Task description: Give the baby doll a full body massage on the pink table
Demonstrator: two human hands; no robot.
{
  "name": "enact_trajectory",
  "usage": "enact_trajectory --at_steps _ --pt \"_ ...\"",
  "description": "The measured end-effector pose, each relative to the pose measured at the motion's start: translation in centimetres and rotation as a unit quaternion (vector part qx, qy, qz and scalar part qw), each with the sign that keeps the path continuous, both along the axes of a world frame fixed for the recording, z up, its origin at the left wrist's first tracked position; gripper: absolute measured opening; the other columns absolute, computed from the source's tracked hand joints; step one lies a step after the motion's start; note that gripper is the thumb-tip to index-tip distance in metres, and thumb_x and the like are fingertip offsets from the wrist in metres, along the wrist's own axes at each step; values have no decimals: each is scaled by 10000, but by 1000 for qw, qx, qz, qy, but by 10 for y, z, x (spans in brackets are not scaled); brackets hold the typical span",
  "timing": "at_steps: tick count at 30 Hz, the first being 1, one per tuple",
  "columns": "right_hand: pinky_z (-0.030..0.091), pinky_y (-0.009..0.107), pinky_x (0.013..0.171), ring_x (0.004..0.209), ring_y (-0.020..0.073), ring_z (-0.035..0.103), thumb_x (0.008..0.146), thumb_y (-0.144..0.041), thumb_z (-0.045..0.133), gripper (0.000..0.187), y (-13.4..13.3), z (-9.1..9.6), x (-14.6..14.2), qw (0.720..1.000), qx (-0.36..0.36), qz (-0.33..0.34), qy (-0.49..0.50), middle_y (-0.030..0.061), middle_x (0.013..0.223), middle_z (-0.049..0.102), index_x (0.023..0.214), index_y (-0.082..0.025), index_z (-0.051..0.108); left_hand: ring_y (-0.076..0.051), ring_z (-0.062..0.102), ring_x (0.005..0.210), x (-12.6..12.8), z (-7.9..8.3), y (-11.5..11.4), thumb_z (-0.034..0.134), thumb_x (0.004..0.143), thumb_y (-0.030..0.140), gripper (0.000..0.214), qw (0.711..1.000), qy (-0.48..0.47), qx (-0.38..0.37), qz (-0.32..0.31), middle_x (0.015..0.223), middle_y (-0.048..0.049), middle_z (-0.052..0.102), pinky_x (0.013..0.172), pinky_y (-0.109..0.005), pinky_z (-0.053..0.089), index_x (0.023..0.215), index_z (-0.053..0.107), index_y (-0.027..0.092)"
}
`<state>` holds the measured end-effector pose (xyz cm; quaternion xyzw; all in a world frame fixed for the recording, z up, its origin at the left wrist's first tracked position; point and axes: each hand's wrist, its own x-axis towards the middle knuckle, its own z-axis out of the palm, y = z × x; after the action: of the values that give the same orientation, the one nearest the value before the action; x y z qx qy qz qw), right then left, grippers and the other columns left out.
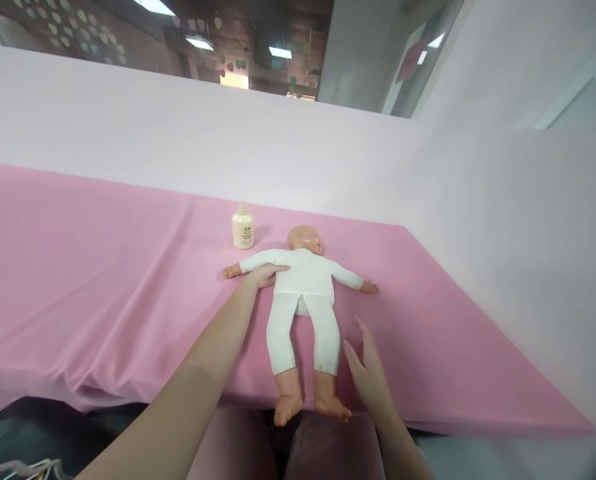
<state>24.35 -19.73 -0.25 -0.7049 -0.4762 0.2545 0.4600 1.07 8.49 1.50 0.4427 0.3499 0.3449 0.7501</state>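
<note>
A baby doll [305,280] with a white cloth body lies on its back on a pink cover [143,267], arms spread wide and its feet at the near edge. Its head is turned to the right. My left hand [268,273] touches the side of the doll's chest under its arm, fingers extended and partly tucked against it. Beside the doll's lower leg, my right hand [369,370] is apart from it, thumb and fingers spread with nothing between them. A pump bottle [243,230] of pale yellow liquid stands upright beyond the doll's outstretched arm on the left.
A white wall [178,140] borders the far side, with a window [258,40] above it. Another white wall [503,200] closes off the right. Wrinkles run through the cover at left. A black bag-like item [43,437] with cords sits below the near left edge.
</note>
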Motion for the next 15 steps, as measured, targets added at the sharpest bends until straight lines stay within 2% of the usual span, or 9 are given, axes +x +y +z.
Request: enact_trajectory --at_steps 3,5,10,15 --pt "283 595 1417 1714 366 357 997 -523 491 803 -4 -15 7 998 -18 1 -65 195 1792 442 1687 -115 449 -362 642 1498 1 -1 1 974 843 206 574 999 -21 -20 -26 1303 -220 828 1331 -430 440 1340 726 65" --pt "290 608 1411 1723 381 327 1004 -494 454 796 -5 -20 9 994 -31 -1 -103 201 1793 435 1692 -94 445 -381 628 1513 0 -1 2 985 839 240 605 999 -17 -18 -28 1302 -231 826 1348 -458 413 1350 717 58" --pt "294 620 1402 1716 408 327 1049 -432 387 760 -2 -16 5 974 -98 24 -204 210 1814 396 1709 -61 443 -456 608 1511 -1 4 1 999 830 291 590 1000 -3 6 -16 1277 -297 810 1354 -508 380 1273 722 17" --pt "297 561 1411 1724 374 330 1078 -409 326 748 -1 -10 1 945 -140 44 -291 208 1802 426 1710 -30 448 -430 656 1429 3 6 -2 966 869 274 496 999 -19 39 7 1143 -272 832 1249 -489 489 1182 701 -6"
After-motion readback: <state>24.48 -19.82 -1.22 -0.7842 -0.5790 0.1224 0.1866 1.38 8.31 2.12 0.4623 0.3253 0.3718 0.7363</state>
